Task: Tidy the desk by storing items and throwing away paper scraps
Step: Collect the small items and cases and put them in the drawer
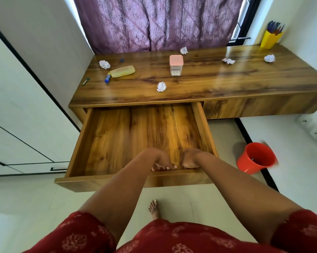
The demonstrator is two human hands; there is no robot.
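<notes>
Lower centre – we see left hand [160,162] and right hand [190,159] side by side, arms outstretched | fingers curled over drawer [117,179] front edge – gripping it.

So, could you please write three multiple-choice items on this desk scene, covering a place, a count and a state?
1. Where is the red bucket?
A. On the desk
B. On the floor, right of the drawer
C. Inside the drawer

2. How many crumpled paper balls lie on the desk?
A. Two
B. Three
C. Five

3. What state is the drawer in?
A. Pulled open
B. Fully closed
C. Removed from the desk

Key: 1 B, it stands on the tiles. 2 C, five white wads dot the top. 3 A, both hands, left and right, grip its front edge.
</notes>
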